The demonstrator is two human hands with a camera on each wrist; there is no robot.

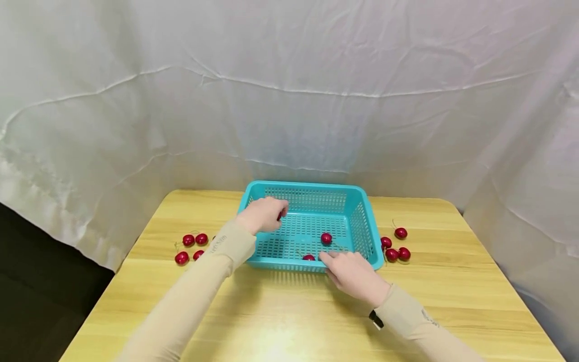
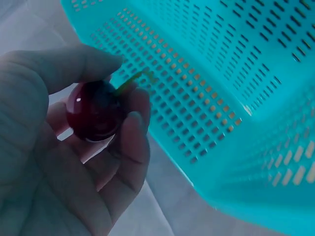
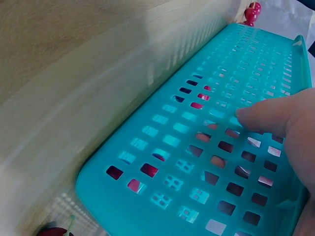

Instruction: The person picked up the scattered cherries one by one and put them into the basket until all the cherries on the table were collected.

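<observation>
A turquoise perforated plastic basket (image 1: 368,226) stands at the far middle of the table. Above its left part, my left hand (image 1: 264,213) pinches a dark red cherry (image 2: 96,110) between thumb and fingers; the fruit's green stem points toward the basket wall. Inside the basket lie two cherries, one on the floor (image 1: 326,238) and another partly hidden by the front wall (image 1: 309,257). My right hand (image 1: 355,274) grips the front wall near the right corner. In the right wrist view its thumb (image 3: 266,115) presses the outer side, and the other fingers show through the holes.
Several cherries (image 1: 182,258) lie on the wooden table (image 1: 289,311) left of the basket, partly behind my left sleeve. More cherries (image 1: 391,255) sit close to the basket's right side. A pale curtain (image 1: 289,115) hangs behind the table and along its sides.
</observation>
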